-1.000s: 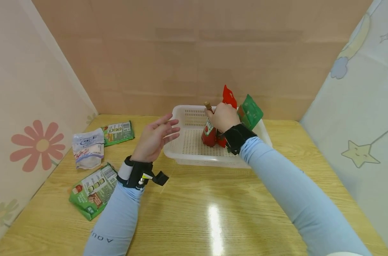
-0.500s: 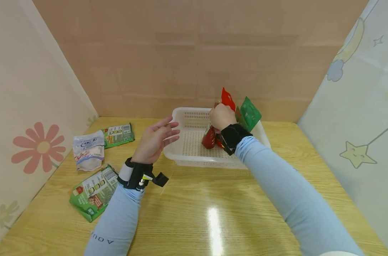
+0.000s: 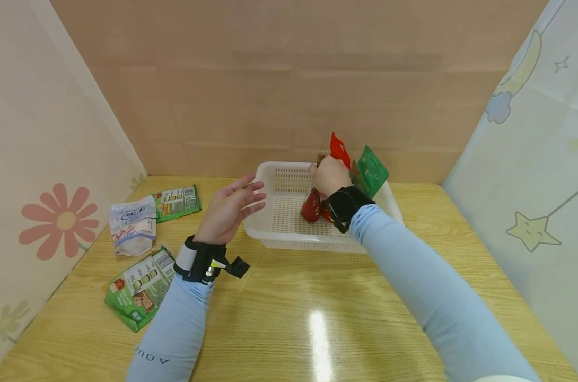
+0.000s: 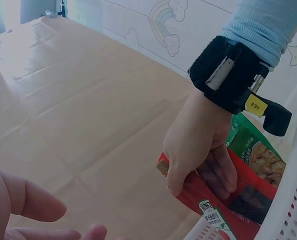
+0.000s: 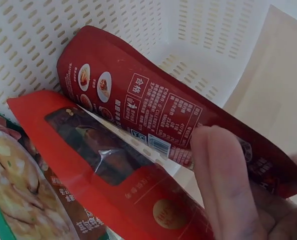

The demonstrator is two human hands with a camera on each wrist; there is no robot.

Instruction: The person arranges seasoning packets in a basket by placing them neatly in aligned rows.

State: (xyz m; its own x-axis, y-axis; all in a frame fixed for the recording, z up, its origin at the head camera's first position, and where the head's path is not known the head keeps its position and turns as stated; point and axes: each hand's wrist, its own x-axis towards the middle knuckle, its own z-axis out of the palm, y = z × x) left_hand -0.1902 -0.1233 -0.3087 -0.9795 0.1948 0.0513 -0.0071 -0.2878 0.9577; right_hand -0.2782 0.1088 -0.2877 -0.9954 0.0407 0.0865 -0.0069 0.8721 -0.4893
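My right hand reaches into a white perforated basket and grips a dark red pouch near its top, thumb on one side and fingers on the other. The pouch stands upright, its bottom down in the basket. Right beside those fingers is a bright red bag with a dark window. A green bag picturing food leans at the basket's right end. My left hand, holding nothing, hovers by the basket's left end, fingers extended and slightly spread.
On the table's left side lie a white and purple pouch, a green packet partly under it, and a larger green packet near my left forearm. Brown paper covers the back wall, and printed side walls flank the table.
The dark red pouch's top has shifted right and back, nearer the bright red bag, and its white label has turned out of the head view. My left hand stays nearly still.
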